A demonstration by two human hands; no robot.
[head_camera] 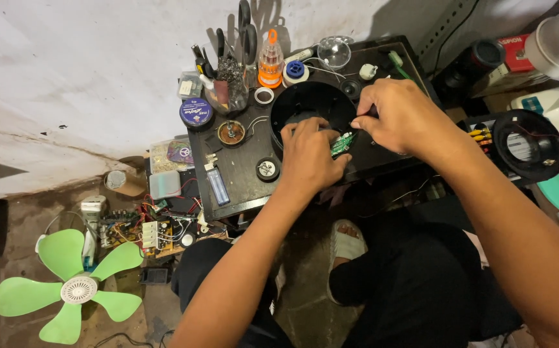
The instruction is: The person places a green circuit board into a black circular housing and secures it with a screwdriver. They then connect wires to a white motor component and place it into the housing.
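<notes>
I'd keep my left hand pinching the small green circuit board steady while right-hand fingertips, closed on a thin dark tool, work gently.

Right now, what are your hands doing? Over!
Left hand pinning small green circuit board. Right hand pinching a thin tool at its edge. Both over black round housing. Nothing blocking; tool cup sits apart.

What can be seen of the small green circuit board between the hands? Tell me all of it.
The small green circuit board is a narrow strip with tiny pale parts on its face. It lies tilted on the dark work table, at the edge of a round black housing. The left hand covers its near end; the right hand pinches just above it.
</notes>
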